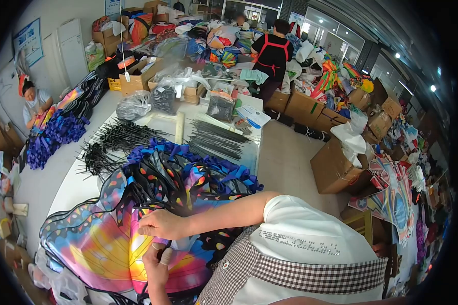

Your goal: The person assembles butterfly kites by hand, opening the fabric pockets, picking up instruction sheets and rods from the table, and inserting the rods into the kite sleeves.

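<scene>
A stack of butterfly-wing fabric pieces (99, 239), printed pink, yellow and blue with black edges, lies spread in front of me. My right hand (163, 223) reaches across it, its fingers curled closed on the wing fabric near the centre seam. Just below, my left hand (156, 262) is closed on the same fabric; its thumb has a pale wrap. Whatever small part lies between the fingertips is hidden. Blue-purple ribbon ties (229, 175) bunch along the far side of the stack.
Thin black rods (216, 137) and black stick bundles (107, 150) lie beyond on the white table (68, 190). Bagged parts (163, 99) stand farther back. A cardboard box (336, 165) sits on the right floor. One person (37, 104) works at left, another (273, 56) stands behind the table.
</scene>
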Tool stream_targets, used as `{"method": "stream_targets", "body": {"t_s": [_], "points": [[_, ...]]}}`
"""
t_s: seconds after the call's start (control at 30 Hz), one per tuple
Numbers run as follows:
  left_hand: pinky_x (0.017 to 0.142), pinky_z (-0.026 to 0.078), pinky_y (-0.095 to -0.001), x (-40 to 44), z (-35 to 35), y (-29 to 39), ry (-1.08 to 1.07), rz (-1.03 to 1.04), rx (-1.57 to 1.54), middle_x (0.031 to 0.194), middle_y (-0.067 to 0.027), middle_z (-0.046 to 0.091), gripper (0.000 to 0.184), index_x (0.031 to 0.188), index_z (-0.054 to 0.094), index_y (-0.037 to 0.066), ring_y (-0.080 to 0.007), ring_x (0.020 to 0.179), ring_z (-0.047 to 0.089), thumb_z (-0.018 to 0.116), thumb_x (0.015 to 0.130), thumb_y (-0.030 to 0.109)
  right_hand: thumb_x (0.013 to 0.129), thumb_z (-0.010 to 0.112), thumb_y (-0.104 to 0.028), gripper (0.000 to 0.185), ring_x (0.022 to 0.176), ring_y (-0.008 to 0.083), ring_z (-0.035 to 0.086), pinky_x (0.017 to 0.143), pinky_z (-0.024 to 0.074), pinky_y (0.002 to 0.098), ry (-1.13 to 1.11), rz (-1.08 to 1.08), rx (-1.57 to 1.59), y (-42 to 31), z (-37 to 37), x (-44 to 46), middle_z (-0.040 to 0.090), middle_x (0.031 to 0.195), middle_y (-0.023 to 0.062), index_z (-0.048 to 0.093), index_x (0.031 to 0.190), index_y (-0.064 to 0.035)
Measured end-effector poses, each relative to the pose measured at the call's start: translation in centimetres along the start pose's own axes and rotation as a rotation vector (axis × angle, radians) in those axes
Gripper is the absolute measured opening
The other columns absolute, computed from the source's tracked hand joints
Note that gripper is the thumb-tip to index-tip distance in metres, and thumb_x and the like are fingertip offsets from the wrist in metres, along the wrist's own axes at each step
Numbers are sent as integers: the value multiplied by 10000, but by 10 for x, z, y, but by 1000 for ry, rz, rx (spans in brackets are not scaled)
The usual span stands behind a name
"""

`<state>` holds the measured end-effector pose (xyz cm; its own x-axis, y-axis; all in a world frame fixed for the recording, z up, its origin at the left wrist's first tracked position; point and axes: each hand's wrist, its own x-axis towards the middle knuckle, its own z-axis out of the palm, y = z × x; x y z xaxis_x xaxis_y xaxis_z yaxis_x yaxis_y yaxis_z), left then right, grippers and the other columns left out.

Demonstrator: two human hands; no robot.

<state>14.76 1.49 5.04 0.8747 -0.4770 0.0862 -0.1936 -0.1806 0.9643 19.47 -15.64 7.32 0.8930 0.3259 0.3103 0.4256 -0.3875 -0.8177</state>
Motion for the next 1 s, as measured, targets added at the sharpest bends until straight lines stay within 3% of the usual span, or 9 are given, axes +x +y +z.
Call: {"method": "stream_targets", "body": {"t_s": [0.17,0.23,0.3,0.4,0.47,0.53,0.6,0.63,1.0], "points": [[575,384,-265,-1,0,-14,97,41,-20,659,-17,478,139,814,556,1,-110,626,429,680,827,63,958,568,-351,344,803,235,643,708,482,354,-82,-12,137,-6,-43,1,647,833,129,653,935,-18],[607,381,-263,-1,-4,-11,92,-14,-36,697,-5,482,166,811,555,1,-102,663,429,677,842,110,938,618,-256,250,914,187,627,775,485,314,-177,127,111,0,-69,-5,630,938,94,655,1043,-33],[622,380,-262,2,-8,-9,101,-53,-37,716,1,484,183,810,555,1,-99,681,429,676,850,133,926,646,-240,292,947,173,618,827,483,299,-86,34,-16,-9,-85,-10,614,942,59,628,1151,-54],[588,401,-270,3,-5,-19,154,-11,35,670,-11,503,133,813,587,-6,-103,630,458,663,841,99,921,657,-286,468,920,143,591,845,481,316,83,-236,243,-72,-109,-13,581,1025,61,526,1286,-24],[597,413,-274,5,-3,-13,172,-69,53,676,-9,523,139,813,596,-3,-105,634,481,664,841,115,850,747,-293,514,886,145,580,776,483,291,184,-528,-70,-131,-143,-10,554,1107,79,531,1210,3],[605,422,-277,-24,-26,-10,171,-232,94,680,-9,537,140,820,604,0,-107,640,496,666,840,124,849,749,-292,520,890,146,581,777,484,291,181,-437,129,-131,-105,-20,553,1110,81,526,1215,1],[631,439,-281,-8,-4,-24,131,-136,-14,689,-10,550,137,823,610,10,-111,659,519,668,842,133,846,752,-291,531,896,149,582,778,485,292,11,-423,118,-132,-124,-10,552,1115,83,517,1226,-3],[631,439,-281,-8,6,-31,175,-134,-16,689,-10,550,137,823,610,10,-111,659,519,668,842,133,844,753,-290,537,899,150,583,778,486,292,-27,-442,155,-121,-80,37,552,1118,85,513,1231,-4],[632,447,-284,-2,24,-83,252,-100,73,686,-14,559,119,806,617,18,-122,667,532,700,807,104,829,771,-281,609,932,164,591,785,493,296,-68,-776,525,-161,-138,9,547,1147,100,464,1287,-24]]}}
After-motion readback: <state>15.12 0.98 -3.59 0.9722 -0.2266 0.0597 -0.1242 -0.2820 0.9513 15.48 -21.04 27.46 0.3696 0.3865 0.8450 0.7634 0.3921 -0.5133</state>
